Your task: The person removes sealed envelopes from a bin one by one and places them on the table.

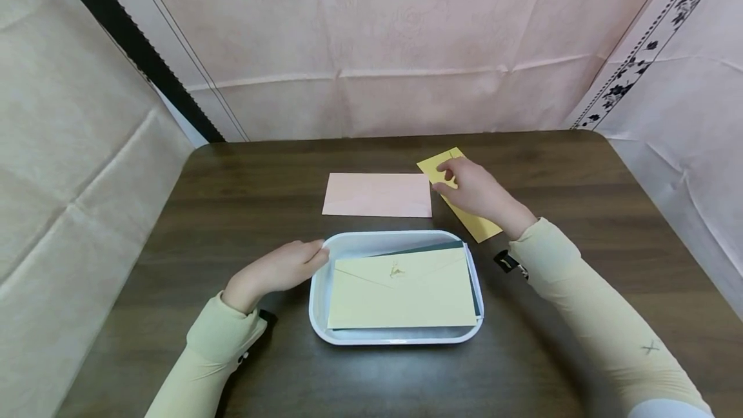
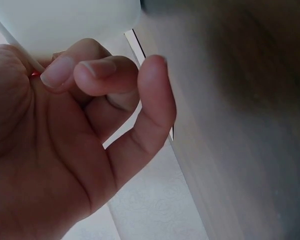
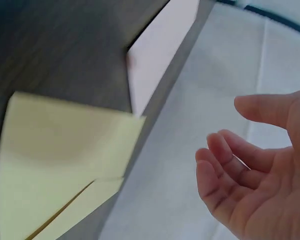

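A white tray [image 1: 400,340] holds a pale yellow-green envelope [image 1: 400,295] lying over a dark green one [image 1: 426,249]. My left hand [image 1: 281,268] grips the tray's upper left corner, thumb at the rim and fingers curled beneath, as the left wrist view shows with the tray [image 2: 90,22] above them. Over a yellow envelope [image 1: 476,224], set at a slant right of the tray, hovers my right hand [image 1: 478,191]. Its thumb and fingers are apart with nothing between them in the right wrist view, and the yellow envelope [image 3: 65,145] lies below.
A pink envelope [image 1: 377,195] lies flat behind the tray, its right end close to the yellow one. The brown wooden table [image 1: 261,340] has rounded far corners. Pale patterned cloth [image 1: 406,37] hangs behind it and at both sides.
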